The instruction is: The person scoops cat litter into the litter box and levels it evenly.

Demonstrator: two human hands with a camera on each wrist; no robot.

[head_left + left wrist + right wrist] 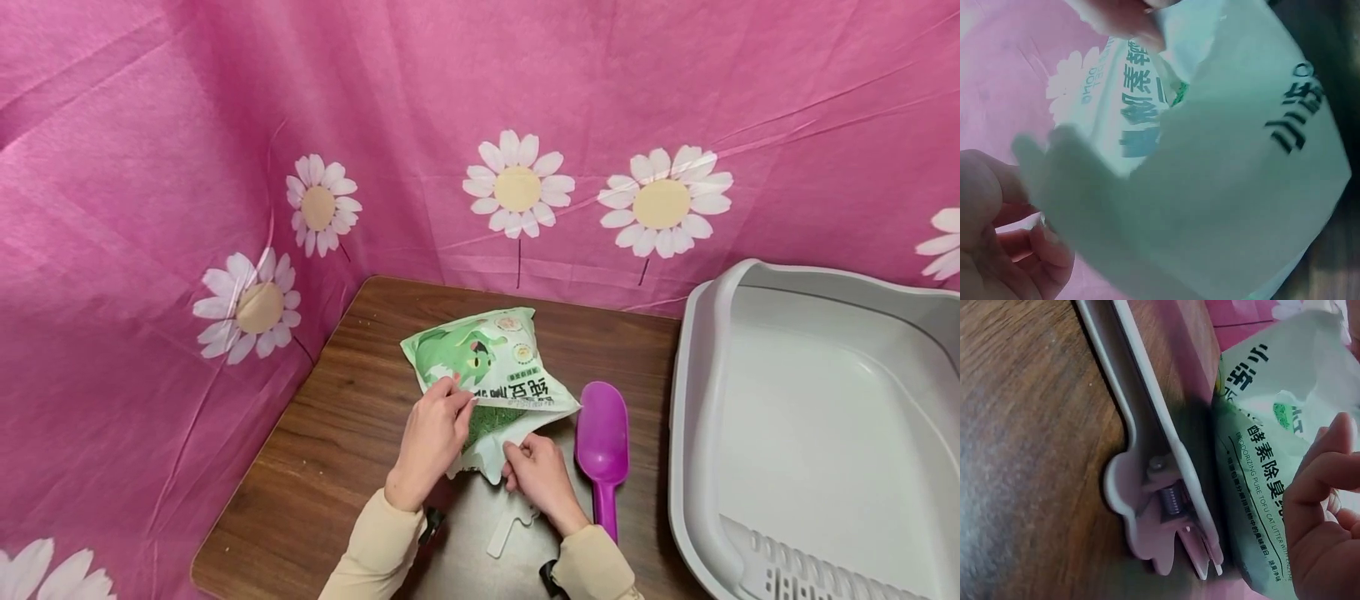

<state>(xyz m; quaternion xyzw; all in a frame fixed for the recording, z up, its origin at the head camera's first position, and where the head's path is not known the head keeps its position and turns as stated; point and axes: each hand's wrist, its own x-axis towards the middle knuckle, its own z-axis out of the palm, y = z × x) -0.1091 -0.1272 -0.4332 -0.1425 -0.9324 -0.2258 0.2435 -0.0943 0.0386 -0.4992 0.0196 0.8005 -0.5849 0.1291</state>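
A green and white bag of tofu cat litter lies on the table with its near end open, and green granules show inside the mouth. My left hand pinches the upper edge of the opening. At the lower flap my right hand pinches the bag's edge between thumb and fingers. The left wrist view is mostly filled by the pale bag flap. Below the bag, partly under my right hand, lies a whitish sealing clip with a metal spring.
To the right of the bag lies a purple scoop. A large grey litter box stands farther right. The brown wooden table ends at a pink curtain with daisies, behind and to the left.
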